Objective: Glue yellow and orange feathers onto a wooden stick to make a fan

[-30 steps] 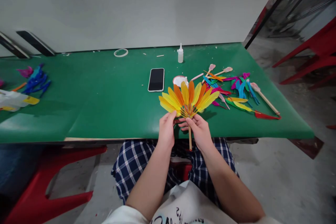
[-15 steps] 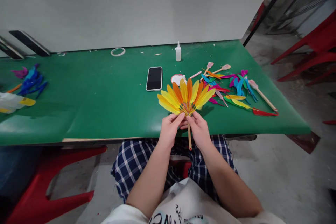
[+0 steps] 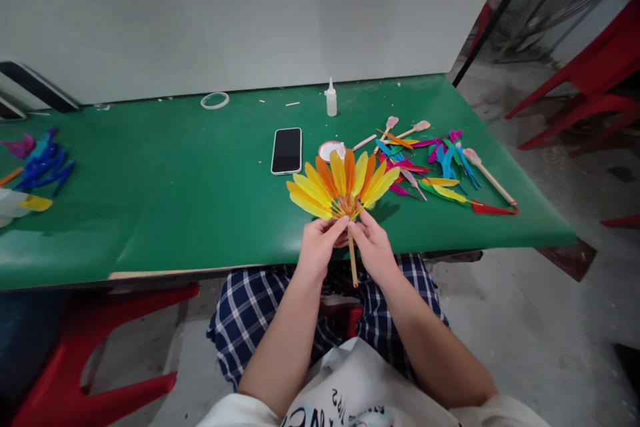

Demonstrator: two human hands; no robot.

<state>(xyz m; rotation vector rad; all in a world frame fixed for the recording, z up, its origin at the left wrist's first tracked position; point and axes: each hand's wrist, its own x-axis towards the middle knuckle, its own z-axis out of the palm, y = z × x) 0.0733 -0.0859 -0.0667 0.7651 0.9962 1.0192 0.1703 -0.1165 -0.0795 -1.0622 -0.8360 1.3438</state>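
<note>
A feather fan (image 3: 344, 180) of yellow and orange feathers spreads upward from a thin wooden stick over the table's front edge. My left hand (image 3: 320, 240) pinches the fan's base from the left, its thumb on the front. From the right, my right hand (image 3: 373, 243) closes on the same base, thumb against the top of the stick. The stick's lower end sticks out below both hands. Some fingers are hidden behind the fan. Just beyond the feathers lies a small round dish (image 3: 331, 149) with white stuff in it, partly covered by them.
On the green table (image 3: 190, 213) are a phone (image 3: 287, 151), a white squeeze bottle (image 3: 331, 100) and a white ring (image 3: 215, 101). Loose coloured feathers (image 3: 445, 159) and several sticks with pinkish ends (image 3: 490, 177) lie to the right. Blue feathers (image 3: 45, 163) lie far left. Red chairs stand nearby.
The view has shifted slightly, so the table things appear a little further left. Both hands keep their grip on the fan's base, with little visible movement.
</note>
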